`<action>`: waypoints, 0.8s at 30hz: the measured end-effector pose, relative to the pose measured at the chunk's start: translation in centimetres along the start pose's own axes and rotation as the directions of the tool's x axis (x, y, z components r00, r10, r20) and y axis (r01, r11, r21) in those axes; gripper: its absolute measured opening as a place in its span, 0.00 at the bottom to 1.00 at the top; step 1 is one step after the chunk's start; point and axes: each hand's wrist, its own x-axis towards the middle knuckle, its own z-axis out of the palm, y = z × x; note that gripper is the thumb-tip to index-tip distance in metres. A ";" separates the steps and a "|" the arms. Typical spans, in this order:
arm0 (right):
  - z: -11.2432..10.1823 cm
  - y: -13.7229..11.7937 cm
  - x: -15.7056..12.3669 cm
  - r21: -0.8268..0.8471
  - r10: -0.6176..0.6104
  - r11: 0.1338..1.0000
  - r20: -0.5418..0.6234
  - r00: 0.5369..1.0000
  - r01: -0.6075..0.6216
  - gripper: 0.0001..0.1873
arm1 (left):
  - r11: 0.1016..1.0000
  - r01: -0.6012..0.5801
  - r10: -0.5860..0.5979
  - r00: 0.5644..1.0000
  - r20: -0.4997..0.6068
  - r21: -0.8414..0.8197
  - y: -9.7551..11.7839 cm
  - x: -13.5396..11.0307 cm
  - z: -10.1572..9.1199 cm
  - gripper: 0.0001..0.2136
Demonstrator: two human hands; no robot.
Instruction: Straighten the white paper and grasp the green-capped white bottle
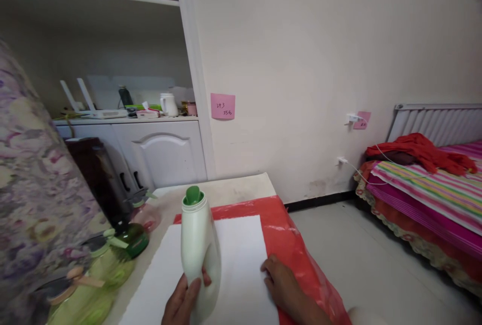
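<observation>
A pale green detergent bottle (196,234) stands open-topped over the white sheet, with a green spout (193,195) in its mouth. My left hand (184,297) grips it low down, thumb in front and a fingertip showing through the handle opening. The bottle's base is hard to make out. Over the right edge of the white sheet (243,259), my right hand (282,282) rests with loosely bent fingers, a little apart, and nothing visible in them. Beneath the sheet lies red plastic film (280,229) on the table.
Along the table's left side are yellow-green jars (109,264), a dark green bottle (135,239) and a pink container (145,214). A floral curtain (33,189) hangs at left. Behind stands a white cabinet (165,149). A bed (422,194) is at right.
</observation>
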 end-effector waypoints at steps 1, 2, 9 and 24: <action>0.0 0.1 0.0 0.001 -0.005 1.000 -0.003 1.000 0.005 0.18 | 1.000 -0.014 0.014 1.000 0.000 0.018 -0.4 0.0 -0.2 0.18; 0.0 0.1 0.0 0.003 -0.010 1.000 -0.005 1.000 0.010 0.18 | 0.999 -0.027 0.026 1.000 0.005 0.036 -0.9 0.0 -0.3 0.19; -0.7 -0.4 -1.1 0.022 -0.068 0.997 -0.019 0.998 0.068 0.20 | 0.997 -0.074 0.073 0.995 0.075 0.012 -4.4 -0.1 -1.3 0.21; 9.2 -3.0 -5.1 0.326 -0.310 0.892 -0.064 0.949 0.314 0.21 | 0.692 -0.336 0.378 0.923 0.077 0.639 -11.7 -2.5 -4.1 0.25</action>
